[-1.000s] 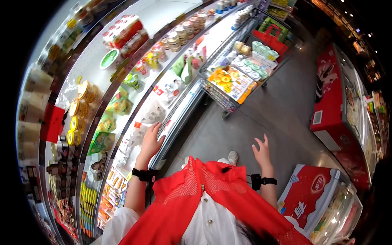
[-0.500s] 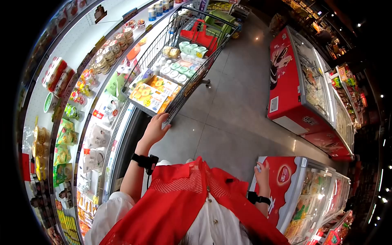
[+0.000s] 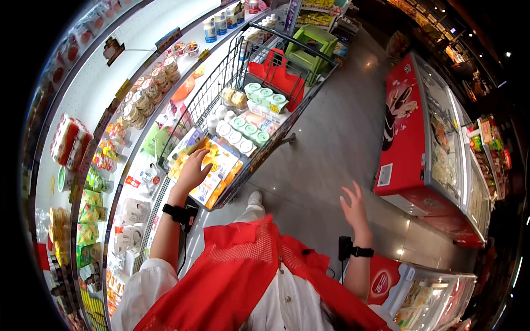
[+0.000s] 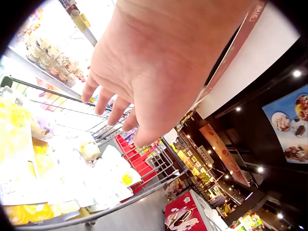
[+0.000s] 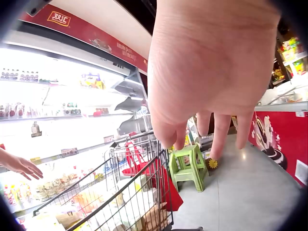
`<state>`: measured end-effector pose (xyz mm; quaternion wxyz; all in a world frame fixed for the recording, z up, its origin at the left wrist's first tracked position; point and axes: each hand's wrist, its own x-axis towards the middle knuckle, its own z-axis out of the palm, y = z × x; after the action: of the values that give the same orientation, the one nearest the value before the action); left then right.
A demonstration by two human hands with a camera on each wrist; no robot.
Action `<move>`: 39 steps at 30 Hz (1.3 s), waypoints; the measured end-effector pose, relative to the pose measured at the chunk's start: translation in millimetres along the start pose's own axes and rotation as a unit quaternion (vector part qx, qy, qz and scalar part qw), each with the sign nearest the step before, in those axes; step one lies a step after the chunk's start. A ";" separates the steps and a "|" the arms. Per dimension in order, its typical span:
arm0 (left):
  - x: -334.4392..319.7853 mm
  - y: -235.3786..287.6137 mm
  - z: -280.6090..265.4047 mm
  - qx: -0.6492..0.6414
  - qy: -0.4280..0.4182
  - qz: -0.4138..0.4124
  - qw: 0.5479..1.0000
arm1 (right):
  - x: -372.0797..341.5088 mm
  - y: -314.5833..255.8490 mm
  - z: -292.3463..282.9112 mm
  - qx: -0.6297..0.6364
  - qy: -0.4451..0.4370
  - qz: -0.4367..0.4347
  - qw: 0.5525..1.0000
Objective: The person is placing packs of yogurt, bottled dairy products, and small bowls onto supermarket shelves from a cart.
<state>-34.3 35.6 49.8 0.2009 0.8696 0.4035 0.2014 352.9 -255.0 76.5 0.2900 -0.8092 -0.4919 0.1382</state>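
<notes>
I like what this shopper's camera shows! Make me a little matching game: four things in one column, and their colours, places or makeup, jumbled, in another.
1. Left hand
2. Stool
3. Chest freezer
4. Shopping cart

A. Red side with a printed design
B. Dark wire mesh, loaded with groceries
C. Open, over fruit-pictured boxes
D. Light green, beyond the cart

Right pairs: 1-C, 2-D, 3-A, 4-B.

Person wearing a red vest with mesh panels (image 3: 237, 251) over a white button-front shirt (image 3: 284, 295), black strapped camera bands (image 3: 175, 213) just behind both hands (image 3: 194, 170), and a pale shoe (image 3: 255, 198).
</notes>
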 end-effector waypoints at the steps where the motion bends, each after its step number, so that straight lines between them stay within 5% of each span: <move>1: 22.5 -6.4 3.7 -0.008 -0.008 -0.006 1.000 | 24.3 -3.0 -1.8 -0.006 -0.010 0.007 1.000; 9: 185.2 -13.1 52.5 -0.078 -0.092 -0.039 0.992 | 158.8 47.5 20.8 0.013 -0.061 0.004 0.998; 12: 222.0 -47.5 108.7 -0.266 -0.117 -0.180 0.940 | 228.0 52.7 26.4 0.063 -0.147 0.048 0.986; 18: 243.9 -58.0 176.0 -0.252 -0.037 -0.418 0.872 | 414.2 -35.1 62.2 0.122 -0.232 -0.204 0.943; 22: 247.5 -79.5 242.6 -0.338 0.002 -0.437 0.834 | 493.4 -98.9 112.5 0.076 -0.257 -0.349 0.898; 25: 262.1 -99.0 277.0 -0.321 0.056 -0.500 0.802 | 523.9 -106.6 165.4 0.026 -0.223 -0.395 0.891; 29: 297.2 -105.5 290.7 -0.318 0.142 -0.586 0.732 | 529.4 -104.0 182.0 -0.036 -0.286 -0.368 0.884; 31: 321.5 -110.1 288.4 -0.336 0.164 -0.653 0.659 | 528.8 -95.9 181.8 -0.055 -0.296 -0.390 0.870; 34: 364.6 -108.9 270.5 -0.353 0.110 -0.686 0.626 | 527.0 -87.4 182.6 -0.089 -0.315 -0.412 0.850; 36: 378.7 -116.2 267.6 -0.394 0.038 -0.664 0.635 | 525.4 -87.2 182.4 -0.063 -0.342 -0.375 0.859; 39: 359.9 -164.9 338.6 -0.324 0.115 -0.660 0.668 | 525.5 -86.7 183.9 -0.050 -0.353 -0.359 0.862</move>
<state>250.4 352.0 -250.7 0.5030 0.2263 0.8011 0.2324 448.5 297.0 15.5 0.0859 -0.4866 -0.8243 0.2765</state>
